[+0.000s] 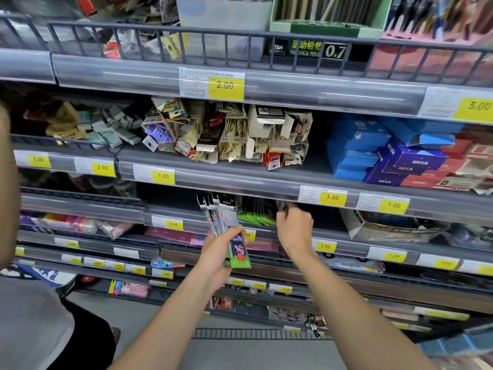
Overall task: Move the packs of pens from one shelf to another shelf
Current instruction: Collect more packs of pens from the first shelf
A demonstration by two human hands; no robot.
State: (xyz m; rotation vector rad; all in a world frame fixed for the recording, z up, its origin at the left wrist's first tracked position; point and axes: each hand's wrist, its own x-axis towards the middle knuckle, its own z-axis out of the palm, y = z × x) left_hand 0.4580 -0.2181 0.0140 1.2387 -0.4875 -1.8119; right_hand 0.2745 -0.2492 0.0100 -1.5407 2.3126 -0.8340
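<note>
We counted three packs of pens (225, 228) fanned in the left hand (217, 259), fingers curled round their lower halves; the tops stood out past the fingertips toward 11 o'clock, tilted. The front pack carried a cartoon pig. The right hand (293, 228), at 3 o'clock of the packs, had its fingers curled on something dark at the shelf (346, 236) mouth; we could not tell what. More green-backed packs (256, 217) lay on that shelf between the hands, count unclear. One 3.00 tag (332, 198) sat at 1 o'clock of the right hand.
</note>
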